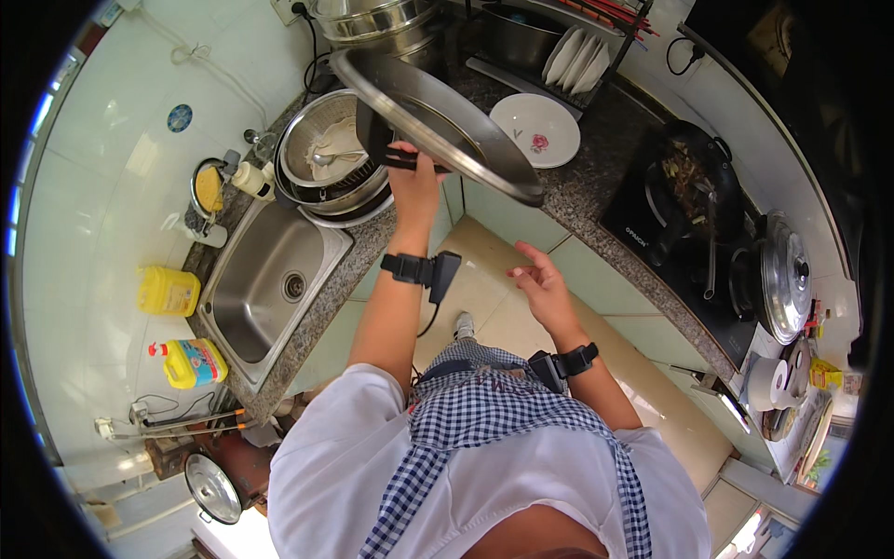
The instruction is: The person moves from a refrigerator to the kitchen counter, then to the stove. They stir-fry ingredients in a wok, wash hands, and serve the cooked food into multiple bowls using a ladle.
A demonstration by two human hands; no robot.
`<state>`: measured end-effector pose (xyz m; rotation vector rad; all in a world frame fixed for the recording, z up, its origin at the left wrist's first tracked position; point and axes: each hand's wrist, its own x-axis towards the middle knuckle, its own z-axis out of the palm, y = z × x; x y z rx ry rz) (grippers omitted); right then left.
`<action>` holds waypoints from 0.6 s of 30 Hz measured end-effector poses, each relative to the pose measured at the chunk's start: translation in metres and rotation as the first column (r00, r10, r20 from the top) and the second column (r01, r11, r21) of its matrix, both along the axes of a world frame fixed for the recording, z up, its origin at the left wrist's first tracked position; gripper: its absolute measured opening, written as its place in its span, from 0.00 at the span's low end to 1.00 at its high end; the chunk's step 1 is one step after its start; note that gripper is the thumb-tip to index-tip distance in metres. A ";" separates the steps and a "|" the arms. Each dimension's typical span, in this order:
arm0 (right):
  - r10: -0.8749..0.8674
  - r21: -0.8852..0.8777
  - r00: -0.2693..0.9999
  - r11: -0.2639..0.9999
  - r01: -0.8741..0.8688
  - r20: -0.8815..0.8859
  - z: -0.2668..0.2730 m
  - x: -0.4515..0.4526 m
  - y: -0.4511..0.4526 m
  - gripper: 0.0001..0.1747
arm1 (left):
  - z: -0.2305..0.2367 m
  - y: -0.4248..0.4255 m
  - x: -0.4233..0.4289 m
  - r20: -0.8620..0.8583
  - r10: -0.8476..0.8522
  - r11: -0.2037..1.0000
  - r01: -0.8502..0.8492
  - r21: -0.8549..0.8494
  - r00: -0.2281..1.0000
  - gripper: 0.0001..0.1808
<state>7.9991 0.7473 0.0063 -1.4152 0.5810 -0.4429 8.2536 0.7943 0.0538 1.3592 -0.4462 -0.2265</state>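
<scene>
My left hand (pixel 418 178) grips the dark handle of a large metal lid (pixel 447 129), which is held up and tilted over the counter corner. Behind and left of that hand, a perforated steel colander (pixel 307 126) sits in stacked bowls, with a spoon (pixel 332 159) and pale contents inside. My right hand (pixel 539 283) is lifted over the floor, fingers apart, holding nothing. A white plate with a red flower (pixel 534 131) lies on the counter to the right of the lid. A black wok (pixel 698 178) holding cooked food and a ladle (pixel 712 244) stands on the cooktop at the right.
At the left is a steel sink (pixel 269 279), with yellow bottles (pixel 195 363) beyond its edge. A steamer pot (pixel 377 21) and a dish rack with bowls (pixel 576 59) stand at the back. A lidded pan (pixel 783 276) is near the right edge of the cooktop (pixel 649 230).
</scene>
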 end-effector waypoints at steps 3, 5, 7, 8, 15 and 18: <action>-0.060 0.039 0.996 0.998 0.057 0.071 -0.003 0.019 -0.007 0.25 | -0.007 -0.041 0.073 0.314 0.022 0.999 -0.028 0.016 0.949 0.07; -0.108 0.004 0.994 0.994 0.108 -0.006 -0.005 0.027 -0.013 0.24 | -0.018 -0.065 0.101 0.383 -0.022 0.994 -0.020 0.106 0.924 0.08; -0.144 -0.003 0.989 0.990 0.144 -0.034 -0.008 0.033 -0.020 0.23 | -0.029 -0.085 0.122 0.529 -0.035 0.977 -0.081 0.196 0.848 0.08; -0.162 0.013 0.986 0.987 0.162 -0.035 -0.010 0.034 -0.023 0.23 | -0.033 -0.097 0.131 0.546 -0.038 0.968 -0.104 0.227 0.837 0.07; -0.238 -0.014 0.970 0.971 0.238 -0.042 -0.026 0.041 -0.048 0.24 | -0.068 -0.150 0.183 0.442 -0.186 0.916 -0.007 0.400 0.878 0.05; -0.239 -0.009 0.968 0.971 0.239 -0.073 -0.028 0.046 -0.061 0.24 | -0.078 -0.171 0.197 0.440 -0.216 0.908 0.013 0.419 0.872 0.06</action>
